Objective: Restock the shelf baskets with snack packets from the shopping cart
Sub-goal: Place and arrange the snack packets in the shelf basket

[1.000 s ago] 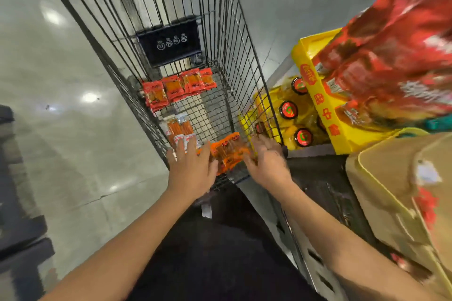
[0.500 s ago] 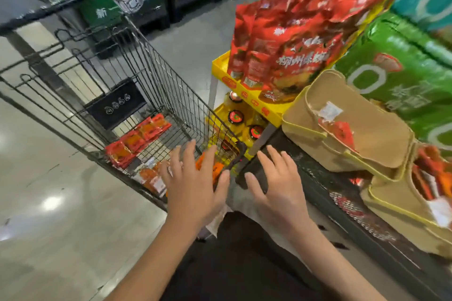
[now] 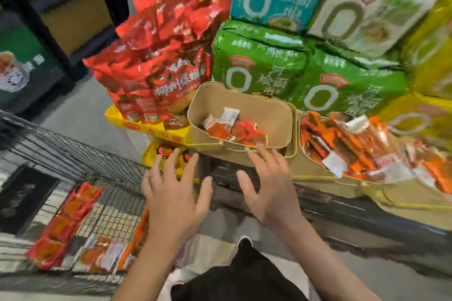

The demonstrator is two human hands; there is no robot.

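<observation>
Both hands are spread with straight fingers and hold nothing. My left hand (image 3: 175, 193) hovers over the near right corner of the wire shopping cart (image 3: 73, 154). My right hand (image 3: 267, 186) hangs just in front of a tan shelf basket (image 3: 266, 110), its fingertips near the front rim. That basket holds a few red and white snack packets (image 3: 232, 127). A second tan basket (image 3: 315, 173) to the right is heaped with orange packets (image 3: 354, 144). In the cart lie red packets (image 3: 63, 222) and orange ones (image 3: 102, 254).
Big red bags (image 3: 159, 61) stand in a yellow tray (image 3: 146, 127) left of the baskets. Green, teal and white noodle packs (image 3: 259, 63) are stacked behind them. A dark shelf ledge (image 3: 367, 215) runs under the baskets. Grey floor (image 3: 80, 110) lies to the left.
The view has swung up and right from the cart to the shelf baskets. Both hands rose from the cart toward the left basket, still spread and holding nothing.
</observation>
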